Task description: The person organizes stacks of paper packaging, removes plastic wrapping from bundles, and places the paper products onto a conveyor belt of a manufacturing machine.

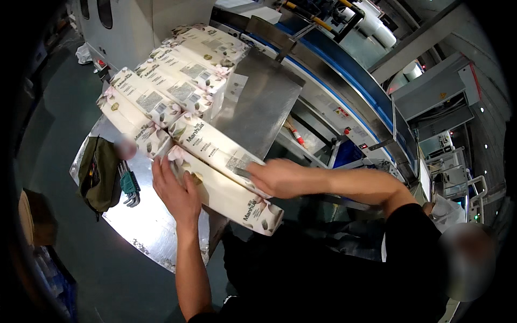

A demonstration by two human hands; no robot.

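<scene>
Two long cream packs with a pink flower print lie side by side at the near edge of the metal table: a near pack [223, 196] and a far pack [207, 141]. My left hand [180, 196] is at the left end of the near pack, its fingers spread and fingertips against the wrapping. Over the right end of the far pack, my right hand [277, 177] is closed and slightly blurred. A small grey sliver shows at its fingertips; I cannot make out what it is. Several more packs [177, 75] lie in rows beyond.
The metal table [266, 99] carries an olive pouch [98, 175] and a hex key set [128, 185] at its left. A conveyor [344, 70] with blue edges runs along the far right. A grey cabinet [129, 32] stands behind the packs.
</scene>
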